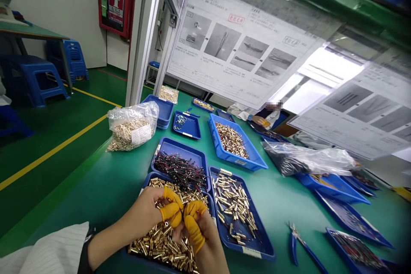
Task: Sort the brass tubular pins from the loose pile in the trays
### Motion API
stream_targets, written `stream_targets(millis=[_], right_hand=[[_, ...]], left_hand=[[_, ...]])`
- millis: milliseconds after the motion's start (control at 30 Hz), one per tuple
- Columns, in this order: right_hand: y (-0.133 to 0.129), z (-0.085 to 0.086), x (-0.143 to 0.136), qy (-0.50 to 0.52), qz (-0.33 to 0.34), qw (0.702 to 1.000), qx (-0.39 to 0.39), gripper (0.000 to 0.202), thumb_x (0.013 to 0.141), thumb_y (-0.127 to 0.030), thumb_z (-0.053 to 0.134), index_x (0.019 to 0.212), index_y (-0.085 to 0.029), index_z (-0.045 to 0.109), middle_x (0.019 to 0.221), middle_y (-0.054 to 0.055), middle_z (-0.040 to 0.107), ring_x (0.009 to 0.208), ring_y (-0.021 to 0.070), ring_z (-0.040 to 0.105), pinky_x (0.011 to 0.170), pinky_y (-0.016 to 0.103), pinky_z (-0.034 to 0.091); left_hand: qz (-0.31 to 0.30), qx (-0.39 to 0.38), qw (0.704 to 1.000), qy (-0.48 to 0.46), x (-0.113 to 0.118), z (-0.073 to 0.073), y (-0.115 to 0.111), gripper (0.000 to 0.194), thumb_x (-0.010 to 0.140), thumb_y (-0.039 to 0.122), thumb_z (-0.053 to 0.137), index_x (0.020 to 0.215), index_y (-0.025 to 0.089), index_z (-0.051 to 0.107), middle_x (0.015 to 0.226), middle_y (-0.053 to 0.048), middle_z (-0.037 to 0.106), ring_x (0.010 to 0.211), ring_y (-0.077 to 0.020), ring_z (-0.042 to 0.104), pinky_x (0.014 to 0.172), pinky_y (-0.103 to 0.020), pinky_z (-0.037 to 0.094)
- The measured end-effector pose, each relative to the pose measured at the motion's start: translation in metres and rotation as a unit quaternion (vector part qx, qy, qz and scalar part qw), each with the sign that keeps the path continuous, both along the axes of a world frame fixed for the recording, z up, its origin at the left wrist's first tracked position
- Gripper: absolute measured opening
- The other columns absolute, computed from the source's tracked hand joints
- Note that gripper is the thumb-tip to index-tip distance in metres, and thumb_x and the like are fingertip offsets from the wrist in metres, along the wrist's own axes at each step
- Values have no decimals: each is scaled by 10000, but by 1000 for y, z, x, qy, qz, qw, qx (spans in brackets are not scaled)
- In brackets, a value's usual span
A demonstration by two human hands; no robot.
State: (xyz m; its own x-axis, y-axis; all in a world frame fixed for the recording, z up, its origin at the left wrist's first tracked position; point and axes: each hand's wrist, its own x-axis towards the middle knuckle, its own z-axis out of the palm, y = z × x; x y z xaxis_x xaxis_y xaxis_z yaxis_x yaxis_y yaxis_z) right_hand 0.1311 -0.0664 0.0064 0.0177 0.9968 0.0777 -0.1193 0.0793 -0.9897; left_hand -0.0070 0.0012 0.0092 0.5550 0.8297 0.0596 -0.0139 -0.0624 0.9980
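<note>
My left hand [157, 209] and my right hand [199, 227] meet fingertip to fingertip, yellow finger cots on their thumbs and fingers. Both are closed in a pinch around what looks like a thin dark wire [183, 212]; its ends are hidden by the cots. Below them lies a blue tray of brass-coloured metal tubes [160, 244]. Just beyond is a tray heaped with black and red wired parts [181, 169]. To the right, another blue tray holds brass tubes with dark wires attached [236, 205].
Blue-handled pliers [300, 239] lie at the right. A larger blue bin [257, 162] of brass parts stands farther back, near a clear bag of brass parts [131, 130]. Instruction sheets [237, 38] hang overhead. Across the table a co-worker's hand [260, 120] shows.
</note>
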Motion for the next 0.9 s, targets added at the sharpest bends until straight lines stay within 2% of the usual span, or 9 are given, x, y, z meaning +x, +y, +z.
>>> stream_targets(millis=[133, 233, 400, 533, 633, 700, 767, 900], right_hand=[[2, 1, 0, -20, -62, 998, -27, 231, 784, -424, 598, 847, -207, 551, 518, -38, 599, 494, 137, 571, 548, 242, 458], [4, 0, 0, -40, -106, 993, -28, 306, 728, -446, 645, 911, -204, 611, 537, -29, 600, 508, 151, 568, 556, 263, 474], [3, -3, 0, -83, -155, 984, -26, 338, 662, -503, 667, 787, -189, 654, 569, -3, 584, 489, 150, 541, 488, 265, 477], [1, -7, 0, -129, -162, 978, -20, 294, 712, -474, 624, 715, -181, 603, 560, -18, 545, 445, 115, 491, 418, 216, 419], [1, -11, 1, -182, -163, 970, -4, 269, 751, -438, 593, 667, -183, 580, 509, -36, 504, 414, 98, 431, 389, 198, 366], [1, -12, 2, -213, -173, 961, 17, 264, 761, -425, 584, 655, -183, 593, 518, -21, 529, 437, 114, 458, 406, 207, 388], [1, -12, 3, -234, -184, 954, 34, 246, 769, -411, 578, 701, -181, 634, 576, 14, 598, 510, 155, 548, 458, 229, 452], [0, -9, 5, -277, -157, 947, 55, 170, 785, -306, 583, 842, -182, 685, 748, 70, 707, 690, 224, 660, 602, 273, 531]], left_hand=[[24, 19, 999, 33, 0, 1, 1, 161, 794, 202, 489, 713, 171, 624, 707, -2, 646, 714, -164, 587, 688, -266, 452], [23, 55, 998, 37, 0, 2, 1, 200, 805, 157, 436, 735, 181, 621, 749, -6, 657, 766, -173, 602, 744, -284, 451], [24, 13, 1000, 10, 1, -1, 1, 174, 810, 190, 469, 942, 181, 582, 804, -17, 678, 808, -186, 624, 771, -304, 466], [53, 16, 997, 47, 1, -1, 1, 158, 785, 139, 449, 845, 184, 589, 784, -17, 687, 820, -200, 629, 767, -313, 458], [57, 8, 997, 60, 1, -1, 1, 149, 802, 144, 424, 850, 191, 557, 787, -15, 692, 862, -201, 629, 818, -332, 434], [54, -16, 998, 40, 2, -2, 1, 101, 825, 185, 422, 846, 192, 521, 833, -16, 681, 808, -184, 644, 817, -330, 442], [55, -34, 998, 25, 4, -5, 1, 48, 807, 216, 469, 819, 192, 509, 835, -10, 657, 738, -168, 641, 759, -310, 472], [81, -4, 996, 41, 5, -7, 1, 33, 702, 180, 571, 734, 187, 568, 738, 8, 611, 708, -168, 574, 635, -260, 471]])
